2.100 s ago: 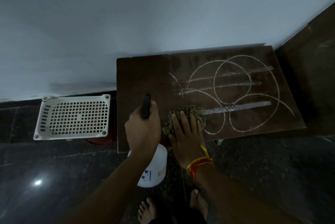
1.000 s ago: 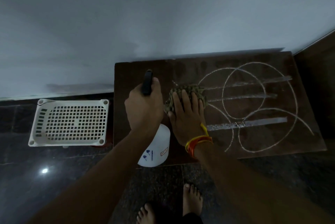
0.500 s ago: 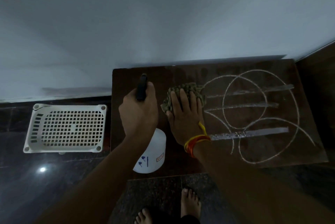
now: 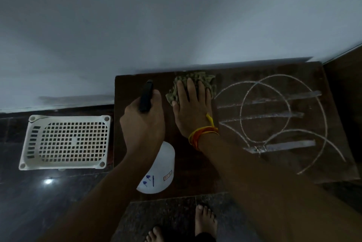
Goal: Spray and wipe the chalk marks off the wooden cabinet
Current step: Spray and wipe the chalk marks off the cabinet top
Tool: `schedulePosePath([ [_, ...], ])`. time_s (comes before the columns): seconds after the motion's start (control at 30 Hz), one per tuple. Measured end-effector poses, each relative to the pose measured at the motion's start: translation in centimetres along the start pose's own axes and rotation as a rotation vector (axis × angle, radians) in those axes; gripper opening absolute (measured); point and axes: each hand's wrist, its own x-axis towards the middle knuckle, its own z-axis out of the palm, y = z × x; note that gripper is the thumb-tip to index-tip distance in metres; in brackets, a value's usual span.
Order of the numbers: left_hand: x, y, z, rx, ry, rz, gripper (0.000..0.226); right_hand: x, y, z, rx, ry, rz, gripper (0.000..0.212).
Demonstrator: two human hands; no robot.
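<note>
Pale wall [image 4: 176, 16] behind, dark polished floor [image 4: 39, 212] below. Wooden cabinet [image 4: 195, 173] top at centre, chalk marks [image 4: 284, 108] covering its 3 o'clock half, 9 o'clock half mostly bare. White perforated basket [image 4: 64, 142] at 9 o'clock on the floor. White spray bottle [image 4: 158, 171] at 6 o'clock, probably light, slick plastic; best gripped at the neck, as now: left hand [image 4: 143, 124] wrapped round its black trigger head. Right hand [image 4: 193, 108] flat, fingers straight, pressing a soft, limp olive cloth [image 4: 195, 80] near 12 o'clock.
</note>
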Motion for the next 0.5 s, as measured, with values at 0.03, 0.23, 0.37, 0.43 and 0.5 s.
schedulePosePath([
  [0.03,0.1,0.1,0.1,0.004,0.001,0.003,0.032,0.4,-0.1,0.0,-0.002,0.000,0.004,0.058],
  [0.23,-0.2,-0.1,0.5,-0.016,0.005,0.022,0.031,4.7,0.4,-0.4,-0.037,0.006,-0.032,0.058],
  [0.37,-1.3,0.3,0.6,-0.021,-0.018,0.006,0.034,1.6,0.6,-0.6,0.003,0.015,-0.008,0.059],
  [0.43,-1.7,0.6,0.6,-0.031,-0.019,-0.003,0.034,-0.7,1.3,-0.6,-0.009,0.005,-0.033,0.060],
  [0.5,-1.8,0.6,0.7,-0.041,-0.012,-0.003,0.032,-0.5,2.3,-0.8,-0.025,-0.013,-0.066,0.059],
])
